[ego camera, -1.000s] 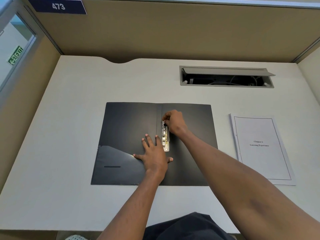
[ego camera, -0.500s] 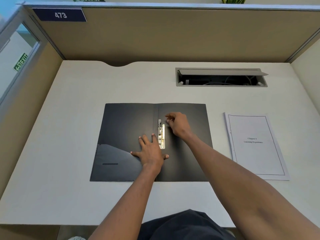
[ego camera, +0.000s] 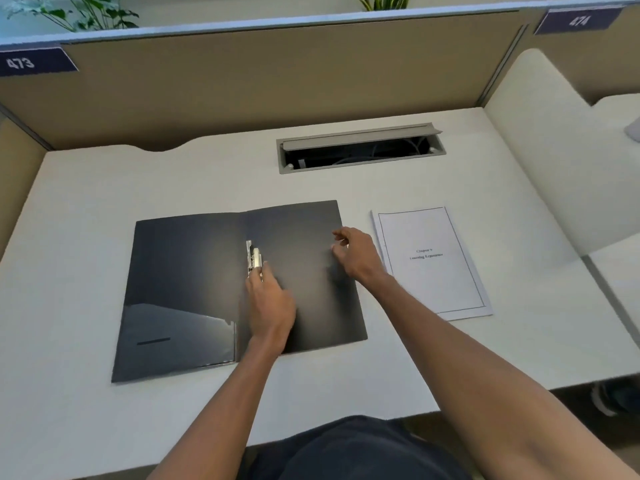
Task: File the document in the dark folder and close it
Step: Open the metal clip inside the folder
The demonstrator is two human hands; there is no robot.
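Note:
A dark folder (ego camera: 187, 271) lies open flat on the white desk, with a metal clip (ego camera: 254, 258) along its spine and a pocket at its lower left. My left hand (ego camera: 270, 303) rests on the folder's right half, fingertips touching the lower end of the clip. My right hand (ego camera: 356, 254) hovers over the folder's right edge, fingers loosely curled and holding nothing. The white document (ego camera: 433, 261), a stapled stack with a printed title page, lies on the desk just right of the folder, a little right of my right hand.
An open cable tray (ego camera: 360, 150) is set into the white desk (ego camera: 86, 202) behind the folder. Tan partition walls (ego camera: 242, 88) close the back and left. A white divider (ego camera: 547, 140) stands at the right.
My right hand has left the clip and moved right to the folder's edge, toward the document. My left hand shifted right onto the clip's lower end. The view swung to the right.

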